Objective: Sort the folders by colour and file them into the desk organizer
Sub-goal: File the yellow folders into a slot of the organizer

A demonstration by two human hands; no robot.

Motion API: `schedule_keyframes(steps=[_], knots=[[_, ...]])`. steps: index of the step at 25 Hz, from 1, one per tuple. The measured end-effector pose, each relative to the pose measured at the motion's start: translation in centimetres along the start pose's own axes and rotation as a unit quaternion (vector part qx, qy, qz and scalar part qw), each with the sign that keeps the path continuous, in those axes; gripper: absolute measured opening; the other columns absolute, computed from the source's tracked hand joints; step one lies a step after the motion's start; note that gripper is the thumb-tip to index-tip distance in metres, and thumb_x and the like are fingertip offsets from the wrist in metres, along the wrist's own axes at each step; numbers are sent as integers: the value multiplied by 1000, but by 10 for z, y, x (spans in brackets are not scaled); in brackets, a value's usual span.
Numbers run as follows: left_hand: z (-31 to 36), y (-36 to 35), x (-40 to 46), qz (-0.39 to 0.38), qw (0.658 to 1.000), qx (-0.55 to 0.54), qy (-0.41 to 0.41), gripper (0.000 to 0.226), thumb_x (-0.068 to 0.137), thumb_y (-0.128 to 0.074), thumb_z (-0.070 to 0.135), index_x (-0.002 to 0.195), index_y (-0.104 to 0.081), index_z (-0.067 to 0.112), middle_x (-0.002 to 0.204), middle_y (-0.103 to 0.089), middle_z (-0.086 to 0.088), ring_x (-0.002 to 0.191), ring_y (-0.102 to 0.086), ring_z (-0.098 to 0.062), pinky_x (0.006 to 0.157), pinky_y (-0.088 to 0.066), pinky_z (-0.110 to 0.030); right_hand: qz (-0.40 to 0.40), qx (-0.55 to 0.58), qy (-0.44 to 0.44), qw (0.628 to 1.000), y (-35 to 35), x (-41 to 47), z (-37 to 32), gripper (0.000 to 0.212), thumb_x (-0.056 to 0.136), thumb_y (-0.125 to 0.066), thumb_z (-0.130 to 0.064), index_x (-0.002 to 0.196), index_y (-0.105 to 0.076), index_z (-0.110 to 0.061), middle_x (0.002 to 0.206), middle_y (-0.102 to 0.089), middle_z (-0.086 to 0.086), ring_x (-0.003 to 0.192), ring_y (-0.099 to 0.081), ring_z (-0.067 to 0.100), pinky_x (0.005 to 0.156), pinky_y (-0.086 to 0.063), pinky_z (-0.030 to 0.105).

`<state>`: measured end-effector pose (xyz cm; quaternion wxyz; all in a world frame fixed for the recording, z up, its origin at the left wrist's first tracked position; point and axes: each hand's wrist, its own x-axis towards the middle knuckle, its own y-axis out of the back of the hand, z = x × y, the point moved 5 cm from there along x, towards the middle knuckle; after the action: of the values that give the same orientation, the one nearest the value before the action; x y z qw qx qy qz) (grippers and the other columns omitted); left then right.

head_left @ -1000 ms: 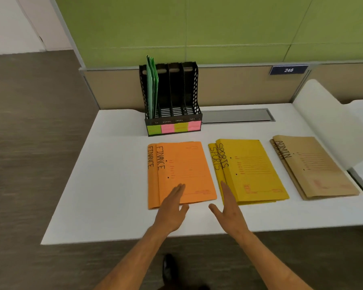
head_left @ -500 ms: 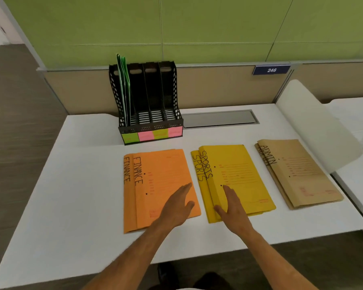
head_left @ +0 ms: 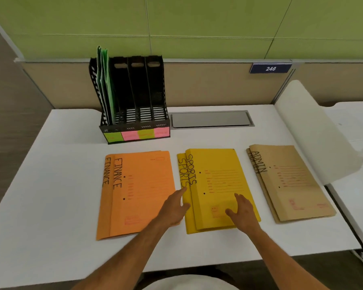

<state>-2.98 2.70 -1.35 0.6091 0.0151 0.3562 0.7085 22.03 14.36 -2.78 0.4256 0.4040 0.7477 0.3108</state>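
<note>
Three small stacks of folders lie side by side on the white desk (head_left: 50,195): orange FINANCE folders (head_left: 143,185), yellow SPORTS folders (head_left: 216,176) and brown ADMIN folders (head_left: 289,178). My left hand (head_left: 174,208) lies open across the gap between orange and yellow, fingertips at the yellow stack's left edge. My right hand (head_left: 242,212) rests flat on the yellow stack's lower right, fingers spread. A black desk organizer (head_left: 134,114) stands at the back, with green folders (head_left: 105,80) upright in its leftmost slot; its other slots show nothing inside.
Green and pink sticky labels (head_left: 136,135) run along the organizer's front. A grey cable hatch (head_left: 210,119) sits behind the yellow stack. A white curved divider panel (head_left: 314,130) borders the desk on the right, and a green partition wall rises behind.
Both hands have moved right and forward, from the orange stack's bottom edge onto the yellow stack. The view has shifted closer to the desk and rightward.
</note>
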Motion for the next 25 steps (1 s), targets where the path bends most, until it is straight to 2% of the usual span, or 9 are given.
schedule_keyframes(steps=[4, 7, 10, 12, 15, 16, 18, 21, 25], knots=[[4, -25, 10, 8, 998, -43, 53, 66, 99, -61, 25, 157, -29, 21, 160, -35, -2, 144, -38, -21, 115, -36, -33, -15, -48, -25, 998, 12, 18, 34, 87, 93, -66, -41, 158, -16, -12, 166, -11, 18, 150, -17, 40, 118, -27, 52], [8, -43, 13, 5, 995, -70, 72, 60, 99, -61, 19, 153, -36, 20, 155, -44, -2, 133, -46, -14, 105, -42, -27, -43, -57, -34, 997, 14, 28, 48, 88, 92, -66, -41, 158, -15, -13, 165, -8, 18, 147, -20, 42, 115, -31, 52], [13, -61, 16, 2, 991, -100, 88, 51, 97, -60, 13, 145, -46, 24, 144, -56, 0, 126, -56, -19, 106, -49, -37, -71, -49, -36, 996, 10, 31, 61, 80, 92, -65, -38, 154, -21, -12, 159, -20, 18, 139, -29, 42, 109, -38, 50], [16, -66, 20, 16, 989, -113, 98, 46, 96, -61, 13, 139, -50, 23, 136, -59, 4, 120, -59, -19, 101, -52, -39, -72, -76, -13, 994, 10, 33, 66, 73, 91, -63, -39, 150, -28, -13, 152, -28, 14, 133, -33, 37, 104, -45, 48], [16, -70, 23, 23, 980, -139, 138, 35, 95, -65, 15, 125, -49, 24, 120, -56, 8, 104, -58, -14, 73, -52, -19, -86, -92, -2, 992, 9, 35, 70, 71, 90, -64, -40, 148, -30, -16, 152, -27, 12, 133, -32, 35, 102, -46, 46], [16, -71, 24, 23, 979, -142, 147, 35, 94, -66, 14, 123, -50, 22, 118, -59, 4, 99, -59, -13, 66, -48, -13, -90, -86, -1, 992, 8, 35, 71, 72, 90, -64, -40, 149, -30, -16, 153, -26, 12, 134, -31, 35, 102, -46, 46], [15, -72, 27, 26, 976, -154, 148, 33, 91, -68, 7, 120, -54, 15, 119, -64, -8, 90, -61, -9, 60, -48, -9, -90, -77, 1, 993, 10, 36, 72, 72, 90, -64, -40, 150, -31, -18, 155, -26, 12, 136, -29, 35, 104, -44, 46], [17, -70, 31, 32, 964, -207, 161, 41, 90, -69, 3, 128, -54, 12, 114, -65, -2, 100, -64, -16, 68, -51, -13, -91, -85, 9, 992, 13, 40, 76, 71, 91, -63, -38, 152, -30, -21, 156, -25, 12, 138, -28, 36, 106, -43, 46], [25, -68, 29, 25, 957, -230, 173, 46, 94, -60, 6, 131, -38, 24, 123, -59, 0, 110, -60, -20, 88, -55, -36, -108, -82, 13, 991, 10, 40, 78, 73, 92, -62, -40, 155, -26, -24, 160, -22, 12, 142, -24, 38, 110, -39, 47]])
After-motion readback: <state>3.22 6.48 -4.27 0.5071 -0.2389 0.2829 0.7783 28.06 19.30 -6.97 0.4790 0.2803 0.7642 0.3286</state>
